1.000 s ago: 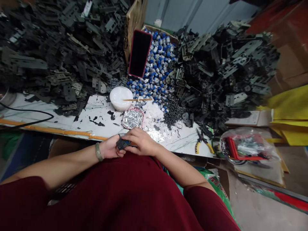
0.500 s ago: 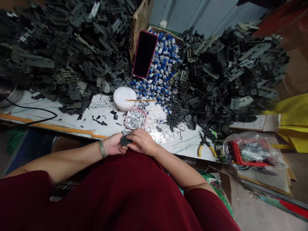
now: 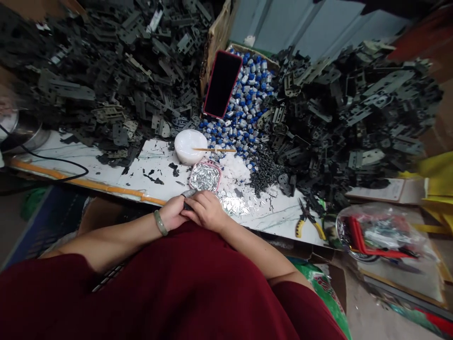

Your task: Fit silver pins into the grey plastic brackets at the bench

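Head view: left hand point(image 3: 172, 213) and right hand point(image 3: 209, 211), fingers point(image 3: 199, 202) closed on dark part point(image 3: 187, 206); print on green bag point(image 3: 323, 293) illegible.

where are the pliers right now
In the head view, the pliers lie right of the hands, at the table's front edge, just left of the plastic bag.

On my bench point(image 3: 155, 160), the round white bowl point(image 3: 188, 153) sits just behind the pink-rimmed tray point(image 3: 220, 177) of silver metal pins point(image 3: 204, 178), a thin wooden stick point(image 3: 224, 150) reaching rightward from it. Farther back, small blue-and-white cylinders point(image 3: 244, 101) lie between the left point(image 3: 152, 87) and right heaps point(image 3: 368, 111) of dark metal brackets. Yellow-handled metal pliers point(image 3: 299, 228) lie before the right heap.
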`<state>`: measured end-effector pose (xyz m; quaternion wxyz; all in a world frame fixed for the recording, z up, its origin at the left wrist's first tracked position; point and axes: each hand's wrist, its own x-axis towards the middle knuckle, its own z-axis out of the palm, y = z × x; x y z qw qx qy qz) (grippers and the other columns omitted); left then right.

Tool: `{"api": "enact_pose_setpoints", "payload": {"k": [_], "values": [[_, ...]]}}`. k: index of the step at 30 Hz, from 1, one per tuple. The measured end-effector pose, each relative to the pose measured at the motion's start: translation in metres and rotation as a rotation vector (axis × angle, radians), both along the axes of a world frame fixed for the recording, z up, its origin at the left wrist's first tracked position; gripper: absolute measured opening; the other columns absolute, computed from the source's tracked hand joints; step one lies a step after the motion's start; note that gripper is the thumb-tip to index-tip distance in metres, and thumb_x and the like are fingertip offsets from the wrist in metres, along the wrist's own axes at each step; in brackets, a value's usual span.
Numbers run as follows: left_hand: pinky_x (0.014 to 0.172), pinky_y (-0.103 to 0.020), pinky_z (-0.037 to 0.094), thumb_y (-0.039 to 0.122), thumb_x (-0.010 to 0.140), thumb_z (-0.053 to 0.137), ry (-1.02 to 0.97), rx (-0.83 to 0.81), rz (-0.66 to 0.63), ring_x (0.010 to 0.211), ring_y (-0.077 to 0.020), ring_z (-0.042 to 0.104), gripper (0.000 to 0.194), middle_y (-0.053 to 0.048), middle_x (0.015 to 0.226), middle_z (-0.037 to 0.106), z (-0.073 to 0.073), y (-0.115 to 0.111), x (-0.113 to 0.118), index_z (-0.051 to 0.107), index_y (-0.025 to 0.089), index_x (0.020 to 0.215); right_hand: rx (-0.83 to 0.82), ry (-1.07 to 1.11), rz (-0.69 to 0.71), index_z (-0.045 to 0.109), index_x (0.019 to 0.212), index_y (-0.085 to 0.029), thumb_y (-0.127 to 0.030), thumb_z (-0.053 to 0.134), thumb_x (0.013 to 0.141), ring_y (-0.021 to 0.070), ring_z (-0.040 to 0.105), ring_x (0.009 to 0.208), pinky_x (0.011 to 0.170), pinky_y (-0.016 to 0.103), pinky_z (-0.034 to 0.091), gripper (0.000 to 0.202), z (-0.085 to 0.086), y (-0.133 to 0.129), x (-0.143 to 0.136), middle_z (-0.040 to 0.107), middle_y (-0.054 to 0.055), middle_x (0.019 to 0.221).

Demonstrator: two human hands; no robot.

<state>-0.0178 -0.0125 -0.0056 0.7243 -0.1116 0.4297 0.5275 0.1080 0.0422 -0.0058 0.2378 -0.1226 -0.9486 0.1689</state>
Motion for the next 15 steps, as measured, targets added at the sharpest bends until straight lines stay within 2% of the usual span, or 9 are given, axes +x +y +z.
{"api": "enact_pose_setpoints", "payload": {"k": [2,4,5,7,8,9,11,13,15], "values": [[0.050,-0.019,0.039,0.004,0.071,0.055,0.212,0.048,-0.006,0.053,-0.0104,0.049,0.014,0.002,0.059,0.054,0.008,0.000,-0.012,0.056,0.016,0.064,-0.012,0.015,0.024,0.062,0.108,-0.016,-0.047,0.048,0.091,0.0210,0.053,0.091,0.080,0.036,0.043,0.039,0.001,0.001,-0.002,0.063,0.010,0.093],[0.051,-0.019,0.036,0.010,0.069,0.062,0.613,0.142,-0.163,0.054,-0.0102,0.048,0.010,0.003,0.059,0.055,0.021,-0.001,-0.038,0.058,0.017,0.064,-0.040,0.021,0.042,0.060,0.112,-0.016,-0.050,0.049,0.090,0.0221,0.052,0.097,0.083,0.037,0.043,0.042,0.003,0.006,0.000,0.062,0.011,0.101],[0.049,-0.020,0.032,0.014,0.067,0.067,0.802,0.186,-0.351,0.052,-0.0106,0.045,0.012,0.003,0.055,0.053,0.028,-0.001,-0.055,0.057,0.018,0.060,-0.058,0.011,0.029,0.060,0.112,-0.016,-0.051,0.049,0.089,0.0226,0.052,0.098,0.084,0.037,0.043,0.044,0.004,0.010,0.002,0.062,0.011,0.103],[0.048,-0.023,0.028,0.021,0.062,0.072,1.046,0.214,-0.821,0.047,-0.0123,0.042,0.021,0.002,0.048,0.050,0.044,-0.001,-0.095,0.055,0.019,0.050,-0.083,-0.052,-0.048,0.061,0.109,-0.014,-0.048,0.049,0.089,0.0231,0.052,0.094,0.081,0.038,0.043,0.041,0.006,0.021,0.007,0.062,0.012,0.100],[0.048,-0.024,0.026,0.024,0.063,0.072,1.179,0.181,-0.969,0.046,-0.0137,0.042,0.022,0.001,0.046,0.050,0.051,0.002,-0.114,0.056,0.019,0.049,-0.088,-0.112,-0.098,0.063,0.106,-0.014,-0.044,0.049,0.090,0.0231,0.052,0.091,0.079,0.037,0.043,0.037,0.006,0.028,0.009,0.063,0.012,0.096],[0.049,-0.025,0.026,0.026,0.064,0.071,1.345,0.145,-1.062,0.048,-0.0154,0.043,0.021,0.000,0.047,0.051,0.058,0.006,-0.131,0.056,0.020,0.050,-0.087,-0.186,-0.149,0.064,0.102,-0.014,-0.040,0.049,0.091,0.0232,0.052,0.089,0.077,0.037,0.043,0.032,0.006,0.035,0.010,0.063,0.012,0.092],[0.055,-0.027,0.030,0.032,0.067,0.068,1.720,0.079,-1.032,0.057,-0.0197,0.050,0.018,-0.002,0.055,0.055,0.067,0.024,-0.157,0.058,0.021,0.057,-0.069,-0.354,-0.239,0.065,0.098,-0.014,-0.032,0.052,0.090,0.0247,0.053,0.091,0.076,0.036,0.042,0.024,0.007,0.048,0.008,0.063,0.012,0.090],[0.064,-0.030,0.037,0.030,0.071,0.064,1.922,0.043,-0.843,0.073,-0.0244,0.057,0.010,-0.005,0.075,0.063,0.069,0.050,-0.169,0.062,0.022,0.077,-0.040,-0.510,-0.314,0.065,0.101,-0.014,-0.029,0.057,0.086,0.0281,0.052,0.099,0.077,0.038,0.041,0.022,0.008,0.057,0.001,0.063,0.014,0.097],[0.076,-0.033,0.041,0.026,0.071,0.063,2.027,-0.014,-0.620,0.091,-0.0282,0.058,0.031,-0.010,0.096,0.064,0.064,0.081,-0.169,0.059,0.019,0.101,-0.016,-0.628,-0.366,0.064,0.104,-0.013,-0.026,0.059,0.084,0.0305,0.050,0.104,0.079,0.039,0.041,0.023,0.008,0.062,-0.008,0.062,0.016,0.104]]}}
